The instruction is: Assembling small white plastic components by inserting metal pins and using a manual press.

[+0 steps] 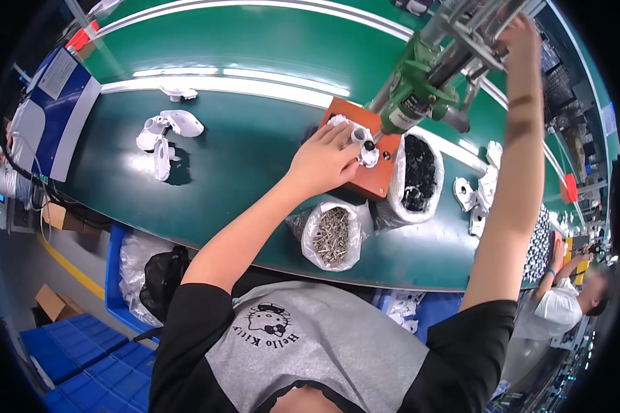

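Note:
My left hand [324, 160] lies over a white plastic part [359, 134] on an orange block fixture [366, 183], its fingers and thumb holding the part from the left. A black round piece [369, 145] sits on the part, just beneath the tip of the green press [410, 93]. My right arm is raised high on the right. At the top of the press, my right hand [521, 38] is closed around its lever, whose grip is mostly hidden by the fingers.
By the fixture stand a bag of metal screws [332, 237] and a bag of black pieces [419, 172]. Loose white parts lie on the left [162, 158] and right [465, 195] of the green table [234, 199]. A co-worker [558, 303] is at the far right. Blue bins [76, 344] stand lower left.

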A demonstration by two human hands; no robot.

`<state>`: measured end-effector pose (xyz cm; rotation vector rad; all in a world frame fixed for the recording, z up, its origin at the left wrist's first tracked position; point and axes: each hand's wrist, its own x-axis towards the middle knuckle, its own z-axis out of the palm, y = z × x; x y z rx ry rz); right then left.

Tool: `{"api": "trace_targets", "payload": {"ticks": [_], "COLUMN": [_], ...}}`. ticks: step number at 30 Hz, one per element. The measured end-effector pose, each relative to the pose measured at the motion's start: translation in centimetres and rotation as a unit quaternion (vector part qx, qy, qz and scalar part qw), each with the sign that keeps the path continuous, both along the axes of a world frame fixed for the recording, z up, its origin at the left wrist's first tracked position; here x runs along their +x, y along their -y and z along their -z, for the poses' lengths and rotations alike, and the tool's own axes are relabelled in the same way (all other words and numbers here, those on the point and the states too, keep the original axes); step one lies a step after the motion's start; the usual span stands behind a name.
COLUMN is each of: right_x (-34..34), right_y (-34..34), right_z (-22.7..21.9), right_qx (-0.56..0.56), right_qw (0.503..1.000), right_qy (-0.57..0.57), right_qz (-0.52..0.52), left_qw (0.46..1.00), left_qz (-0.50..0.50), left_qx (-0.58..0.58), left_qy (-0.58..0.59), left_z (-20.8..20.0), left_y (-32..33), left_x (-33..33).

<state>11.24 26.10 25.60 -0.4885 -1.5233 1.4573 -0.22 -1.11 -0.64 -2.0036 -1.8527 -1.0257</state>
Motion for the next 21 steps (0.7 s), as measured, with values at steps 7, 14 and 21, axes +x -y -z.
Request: {"api": "trace_targets", "payload": {"ticks": [7,14,21], "right_x": [11.7,10.4,13.3], "right_y": [16.6,25.4,19.4], "right_z": [-1.9,7.0,2.3], "right_qx": [0.258,0.461,0.274], "right_qw": [0.825,0.516,0.837], "right_qy": [0.193,0.549,0.119], "right_qz": [-0.464,-0.470,-0.458], "left_qw": [1.000,1.000,1.000], "left_qz": [0.008,-0.007,0.012], "left_qx": [0.016,-0.010,-0.010], "left_qy": [-0.013,-0.018,-0.017], "left_z": [-0.8,-0.6,-0.6], "left_y": [-1.0,-0.7,-1.0], "left_x": [1.3,1.1,1.2]}}
